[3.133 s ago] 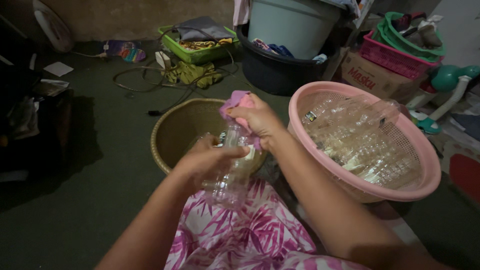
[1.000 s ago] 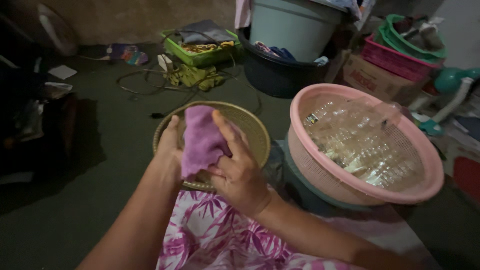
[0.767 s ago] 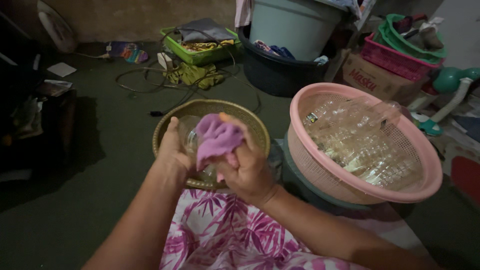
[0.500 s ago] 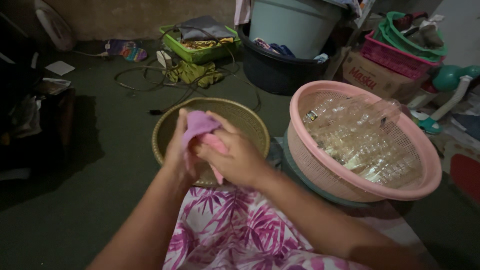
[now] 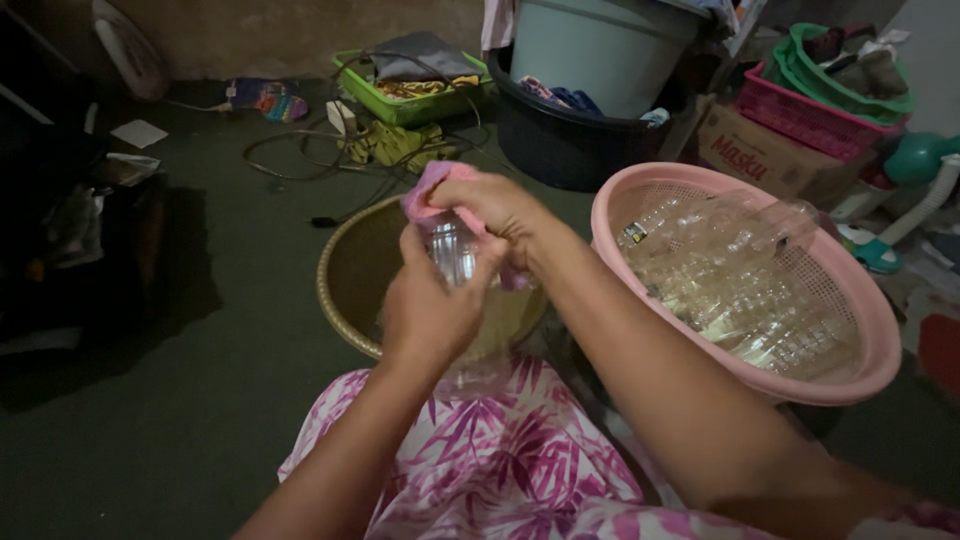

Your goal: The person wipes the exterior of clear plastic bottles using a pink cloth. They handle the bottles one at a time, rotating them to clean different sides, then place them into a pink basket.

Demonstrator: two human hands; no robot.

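We find a clear plastic bottle (image 5: 455,255) held upright above the rim of a woven tan basket (image 5: 345,290), directly over the person's lap. Its long axis runs near vertical, neck end uppermost, base end sinking behind the fingers and hard to make out against the patterned pink-and-white garment (image 5: 480,470).

The left hand (image 5: 430,315) is wrapped round the lower body of the bottle from the near side, fingers closed on it. The right hand (image 5: 495,205) sits above, closed on a pink cloth (image 5: 430,190) that is pressed over the bottle's top end. The bottle thus lies below and slightly to the left of the right hand's grip, and the left hand is the nearer of the two to the bottle's middle. Whether a cap is present under the cloth we cannot tell.

To the right, just beside the forearm, stands a pink mesh basin (image 5: 860,300) filled with further clear bottles (image 5: 740,270). Beyond lie a dark tub (image 5: 570,150) and a green tray (image 5: 420,105) on the dark floor (image 5: 200,300).

Against the frame half a second back, the cloth has risen from the bottle's side to its top, and clear plastic now shows between the hands where the cloth and right hand had covered it.
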